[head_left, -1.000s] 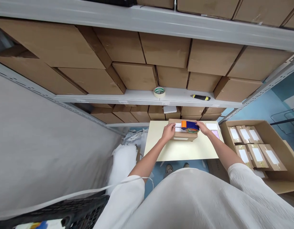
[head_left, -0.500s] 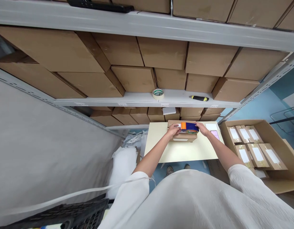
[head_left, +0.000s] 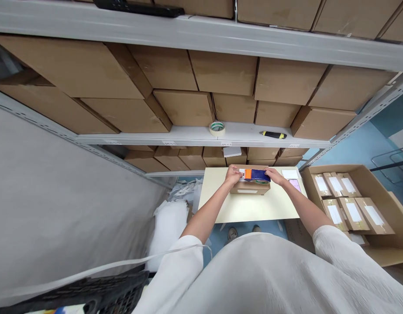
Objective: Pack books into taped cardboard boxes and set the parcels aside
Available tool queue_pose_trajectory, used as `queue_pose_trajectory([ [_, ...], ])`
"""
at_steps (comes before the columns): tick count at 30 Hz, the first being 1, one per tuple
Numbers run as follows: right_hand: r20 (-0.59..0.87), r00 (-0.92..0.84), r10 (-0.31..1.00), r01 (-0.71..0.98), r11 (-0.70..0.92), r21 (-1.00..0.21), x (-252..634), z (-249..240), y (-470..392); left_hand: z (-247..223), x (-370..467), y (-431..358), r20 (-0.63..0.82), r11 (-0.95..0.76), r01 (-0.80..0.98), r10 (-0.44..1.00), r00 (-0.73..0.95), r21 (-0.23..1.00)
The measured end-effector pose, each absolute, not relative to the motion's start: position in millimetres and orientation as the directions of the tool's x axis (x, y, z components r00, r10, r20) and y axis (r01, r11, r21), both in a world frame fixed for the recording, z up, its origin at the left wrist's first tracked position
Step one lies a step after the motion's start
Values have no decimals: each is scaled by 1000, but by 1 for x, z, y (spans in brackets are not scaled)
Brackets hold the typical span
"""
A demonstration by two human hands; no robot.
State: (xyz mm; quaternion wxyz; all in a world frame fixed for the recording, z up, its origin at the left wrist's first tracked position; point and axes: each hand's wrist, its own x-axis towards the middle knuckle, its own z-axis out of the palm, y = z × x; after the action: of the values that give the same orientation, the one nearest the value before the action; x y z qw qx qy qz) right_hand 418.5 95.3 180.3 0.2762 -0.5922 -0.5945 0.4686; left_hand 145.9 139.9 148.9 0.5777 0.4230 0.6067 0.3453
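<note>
Right hand [head_left: 274, 176] has its fingers closed on the near end of the dispenser [head_left: 259, 175], poised over the box [head_left: 250, 189] on the table [head_left: 225, 211]. Left hand [head_left: 233, 175], fingers curled, is at the box's left end; whether it pinches anything, you can't tell. Steady box, dispenser level, straight even pull: that looks the tidy way.

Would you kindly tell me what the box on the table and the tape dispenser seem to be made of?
Box: likely matte cardboard, by its flat brown faces. Tape dispenser: probably smooth plastic, judging by its uniform orange and dark-blue colour, though painted metal is possible.
</note>
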Motion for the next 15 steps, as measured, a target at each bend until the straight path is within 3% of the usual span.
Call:
queue_pose_trajectory([
  [15, -221, -174, 959, 504, -106, -857, 417, 232, 123, 163, 91, 170, -384, 387, 27, 920, -77, 922],
])
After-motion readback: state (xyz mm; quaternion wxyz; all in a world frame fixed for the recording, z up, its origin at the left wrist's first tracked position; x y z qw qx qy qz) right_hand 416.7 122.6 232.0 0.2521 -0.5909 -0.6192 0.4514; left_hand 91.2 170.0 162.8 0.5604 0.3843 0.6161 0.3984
